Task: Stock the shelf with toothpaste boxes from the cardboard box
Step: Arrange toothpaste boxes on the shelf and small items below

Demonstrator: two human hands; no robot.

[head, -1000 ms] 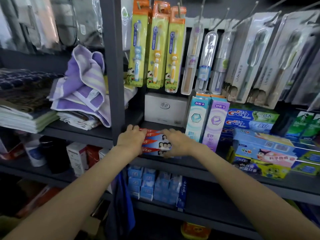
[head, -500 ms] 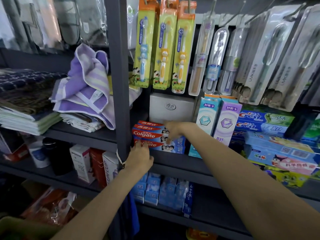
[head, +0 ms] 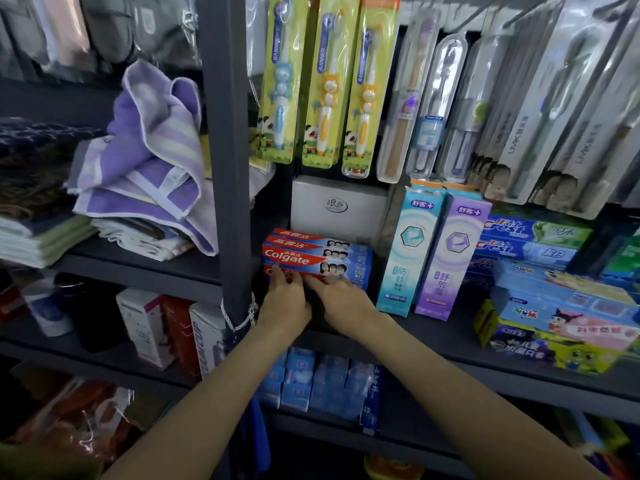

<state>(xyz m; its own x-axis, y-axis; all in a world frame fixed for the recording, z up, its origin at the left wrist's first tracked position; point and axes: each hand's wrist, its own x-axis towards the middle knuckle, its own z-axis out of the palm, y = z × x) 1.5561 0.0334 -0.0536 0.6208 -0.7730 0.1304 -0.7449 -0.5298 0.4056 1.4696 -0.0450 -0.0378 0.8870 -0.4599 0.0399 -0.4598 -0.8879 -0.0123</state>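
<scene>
Head cam: left hand (head: 284, 303) and right hand (head: 343, 301), fingers straight and together, both press the front of the stacked Colgate boxes (head: 317, 259) on the shelf (head: 433, 337).

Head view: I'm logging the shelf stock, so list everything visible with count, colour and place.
Colgate boxes: at least three, red and blue, stacked on the middle shelf right of the post.
White box: one, behind the Colgate stack.
Upright boxes: two, teal and purple, right of the stack.
Crest boxes: at least two, blue, stacked farther right.
Kids' boxes: several, blue and yellow, right front.
Kids' toothbrushes: three packs, yellow-green, hanging above.
Clear toothbrush packs: several, hanging to the right.
Towels: pile, purple, left shelf.
Blue boxes: cluster, lower shelf.
Post: one, grey.
Left hand: fingertips on the lowest Colgate box.
Right hand: fingers against the same box.
</scene>
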